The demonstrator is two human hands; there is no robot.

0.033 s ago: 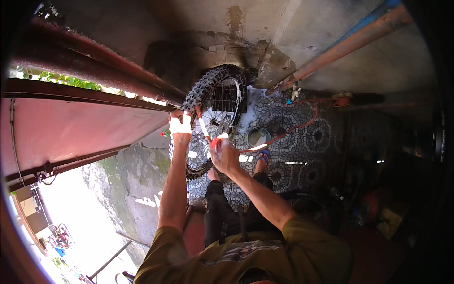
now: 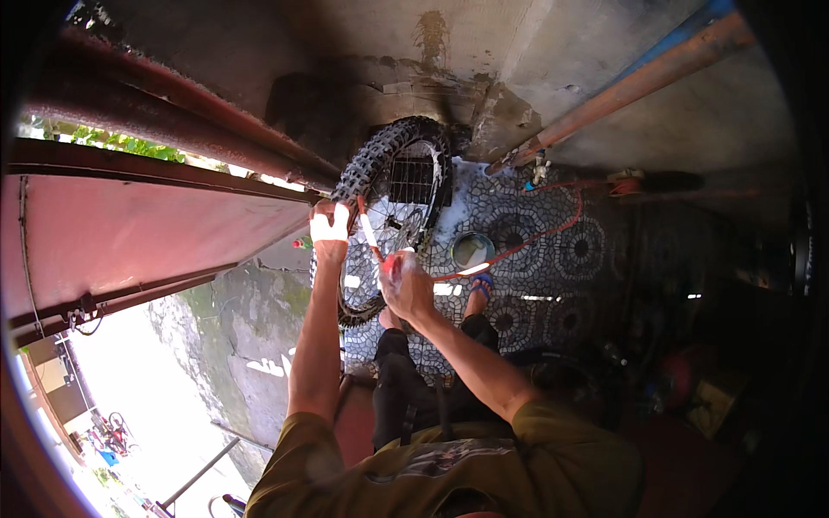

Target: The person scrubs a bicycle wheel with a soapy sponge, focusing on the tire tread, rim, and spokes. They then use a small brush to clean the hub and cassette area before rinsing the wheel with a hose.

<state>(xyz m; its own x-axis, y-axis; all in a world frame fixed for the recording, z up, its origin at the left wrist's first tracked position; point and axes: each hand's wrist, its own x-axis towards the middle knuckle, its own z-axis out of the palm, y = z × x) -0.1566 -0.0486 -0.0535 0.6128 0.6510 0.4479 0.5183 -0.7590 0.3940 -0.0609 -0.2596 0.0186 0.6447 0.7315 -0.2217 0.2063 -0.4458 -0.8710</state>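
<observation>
A bicycle wheel (image 2: pixel 375 157) with a knobbly black tire stands tilted in front of me, with white foam along its rim. My left hand (image 2: pixel 329 228), in bright sun, is closed over the tire's left side. My right hand (image 2: pixel 408 287) is closed around an orange-red hose (image 2: pixel 370 231) near the wheel's lower right. From that fist, a length of hose runs up to the tire beside my left hand. A red patch shows at the right fingers; whether it is hose or another thing I cannot tell.
Behind the wheel lies a dark drain grate (image 2: pixel 413 180) with suds around it. A round bucket (image 2: pixel 471 251) stands on the patterned stone floor (image 2: pixel 553 246). The hose trails right toward a wall tap (image 2: pixel 540 168). A red metal gate (image 2: pixel 147 233) stands at left.
My right hand has shifted slightly down and left with the hose. The left hand and the wheel look nearly unchanged.
</observation>
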